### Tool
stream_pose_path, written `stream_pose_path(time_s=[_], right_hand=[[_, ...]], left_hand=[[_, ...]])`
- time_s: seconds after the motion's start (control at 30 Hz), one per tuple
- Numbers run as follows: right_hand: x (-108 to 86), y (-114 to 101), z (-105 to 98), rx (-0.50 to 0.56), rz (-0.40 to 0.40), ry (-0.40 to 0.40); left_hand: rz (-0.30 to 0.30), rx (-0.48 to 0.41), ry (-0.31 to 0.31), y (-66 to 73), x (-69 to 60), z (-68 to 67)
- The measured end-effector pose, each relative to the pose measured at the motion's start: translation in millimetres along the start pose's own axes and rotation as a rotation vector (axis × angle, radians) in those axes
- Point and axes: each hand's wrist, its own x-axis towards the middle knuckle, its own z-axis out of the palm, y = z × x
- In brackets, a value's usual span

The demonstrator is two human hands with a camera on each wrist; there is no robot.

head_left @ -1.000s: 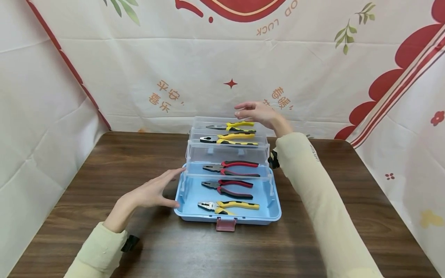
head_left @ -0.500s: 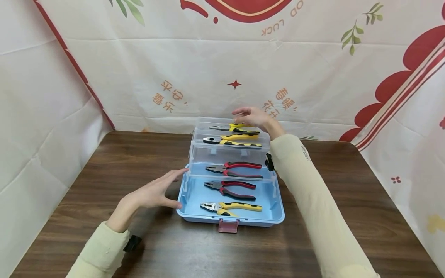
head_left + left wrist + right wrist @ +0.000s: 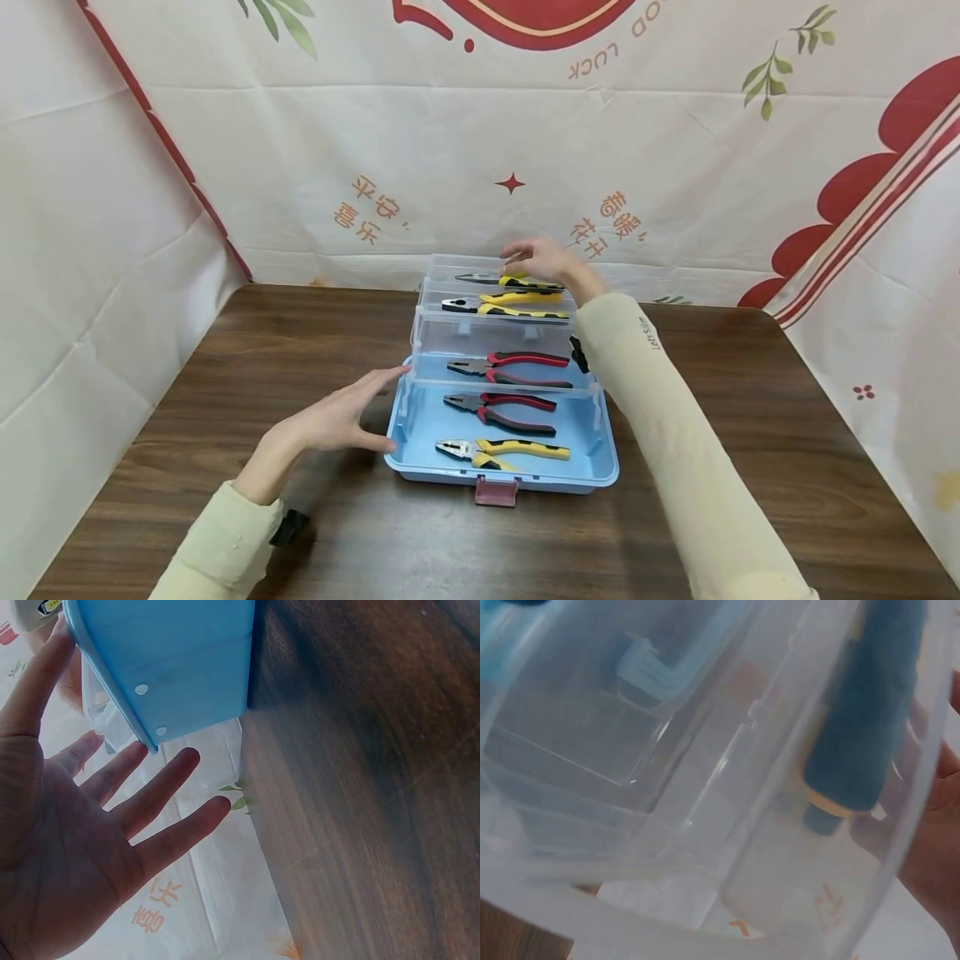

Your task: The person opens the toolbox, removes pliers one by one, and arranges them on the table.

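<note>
Small print on my right sleeve here: "Lets Slim". Across the hanging cloth behind, orange characters spell 平安喜乐 on the left, 春暖花开 on the right, and up top, upside down, it's "OD LUCK"!

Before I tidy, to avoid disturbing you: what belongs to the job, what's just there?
In the job: light blue plastic toolbox, clear plastic trays, yellow-and-black pliers, red-and-black pliers.
Just there: brown wood-grain table, white printed cloth.
</note>
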Motion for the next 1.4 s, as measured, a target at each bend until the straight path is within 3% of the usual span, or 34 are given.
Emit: stream_pose_path(time_s=[0.77,1.4], right_hand=[[2.3,3,10,-0.114,-0.097,0.043],[4.4,-5,11,-0.150,-0.087,0.010]], left_hand=[[0.007,-0.014,-0.003,2.0,0.5,-0.7],[-0.004,-0.001,0.012,-1.9,1.3,1.3]])
